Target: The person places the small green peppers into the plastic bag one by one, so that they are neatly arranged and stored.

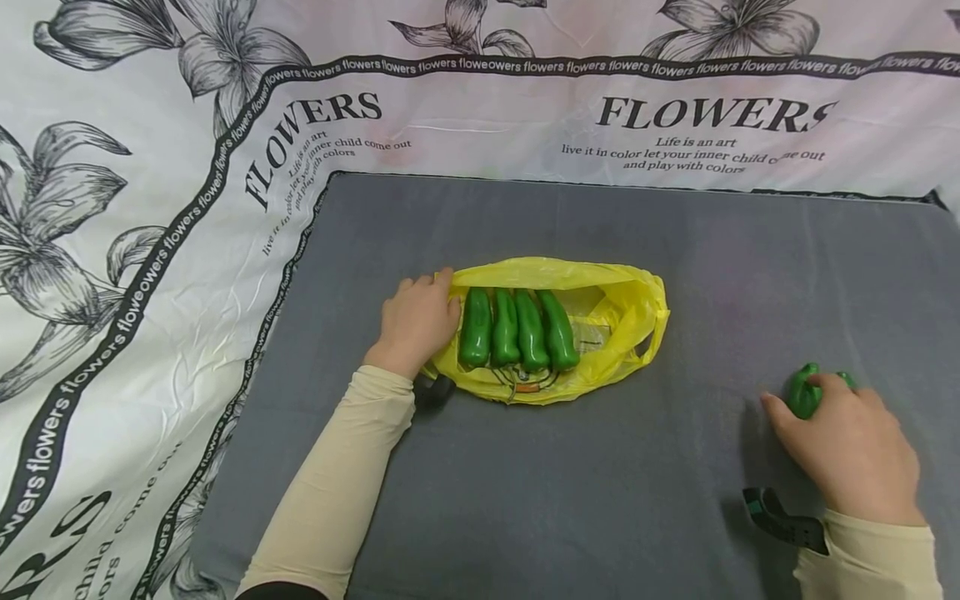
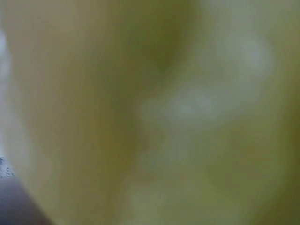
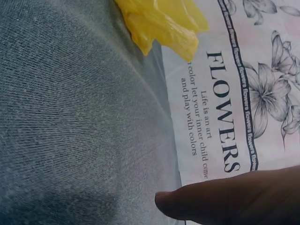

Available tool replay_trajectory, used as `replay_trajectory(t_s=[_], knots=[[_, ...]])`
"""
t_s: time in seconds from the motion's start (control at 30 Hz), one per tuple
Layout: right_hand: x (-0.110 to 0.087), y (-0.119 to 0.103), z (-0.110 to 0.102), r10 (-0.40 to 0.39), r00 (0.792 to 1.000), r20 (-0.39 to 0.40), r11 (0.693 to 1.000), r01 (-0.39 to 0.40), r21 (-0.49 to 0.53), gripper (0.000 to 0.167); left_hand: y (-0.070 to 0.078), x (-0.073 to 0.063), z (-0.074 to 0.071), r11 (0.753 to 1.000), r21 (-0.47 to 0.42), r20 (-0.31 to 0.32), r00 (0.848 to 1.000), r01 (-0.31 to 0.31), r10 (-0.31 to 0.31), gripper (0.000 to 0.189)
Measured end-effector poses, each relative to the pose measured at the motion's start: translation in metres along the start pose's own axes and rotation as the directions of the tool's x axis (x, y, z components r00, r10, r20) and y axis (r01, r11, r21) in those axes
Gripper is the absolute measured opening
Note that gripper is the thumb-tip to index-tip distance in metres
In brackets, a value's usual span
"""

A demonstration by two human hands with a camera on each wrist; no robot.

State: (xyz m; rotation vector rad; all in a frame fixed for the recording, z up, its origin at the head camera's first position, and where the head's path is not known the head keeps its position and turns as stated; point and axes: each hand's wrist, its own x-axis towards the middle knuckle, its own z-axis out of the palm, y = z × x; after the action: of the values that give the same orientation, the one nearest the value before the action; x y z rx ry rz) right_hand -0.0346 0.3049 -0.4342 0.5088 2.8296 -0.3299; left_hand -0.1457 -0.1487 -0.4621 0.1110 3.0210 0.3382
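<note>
A yellow plastic bag (image 1: 600,367) lies on its side on the grey cloth, its mouth spread wide. Inside it, several green peppers (image 1: 532,332) lie side by side towards the left end. My left hand (image 1: 420,321) grips the bag's left edge; the left wrist view is only a yellowish blur close to the lens. Off to the right, my right hand (image 1: 855,442) holds another green pepper (image 1: 804,393), mostly covered by the fingers. In the right wrist view only the thumb (image 3: 215,199) shows, with part of the bag at the top.
The grey cloth (image 1: 570,500) lies over a white tablecloth (image 1: 487,125) printed with flowers and lettering, which shows along the back and left. A dark wrist strap piece (image 1: 783,523) sticks out beside the right wrist.
</note>
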Motion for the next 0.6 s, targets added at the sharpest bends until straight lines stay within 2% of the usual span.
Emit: replay_trajectory(t_s=[0.2, 0.37, 0.6], knots=[[0.001, 0.002, 0.011, -0.054, 0.998, -0.015, 0.998, 0.054, 0.019, 0.083, 0.0, 0.0, 0.0, 1.0, 0.0, 0.004, 1.0, 0.0, 0.0, 0.054], [0.005, 0.0, 0.015, -0.064, 0.998, -0.021, 0.998, 0.064, 0.021, 0.085, 0.0, 0.0, -0.001, 1.0, 0.002, 0.0, 1.0, 0.003, -0.003, 0.054], [0.003, 0.001, 0.019, -0.112, 0.992, -0.057, 0.991, 0.115, 0.066, 0.078, 0.0, 0.0, 0.0, 1.0, -0.004, -0.001, 1.0, 0.005, -0.005, 0.054]])
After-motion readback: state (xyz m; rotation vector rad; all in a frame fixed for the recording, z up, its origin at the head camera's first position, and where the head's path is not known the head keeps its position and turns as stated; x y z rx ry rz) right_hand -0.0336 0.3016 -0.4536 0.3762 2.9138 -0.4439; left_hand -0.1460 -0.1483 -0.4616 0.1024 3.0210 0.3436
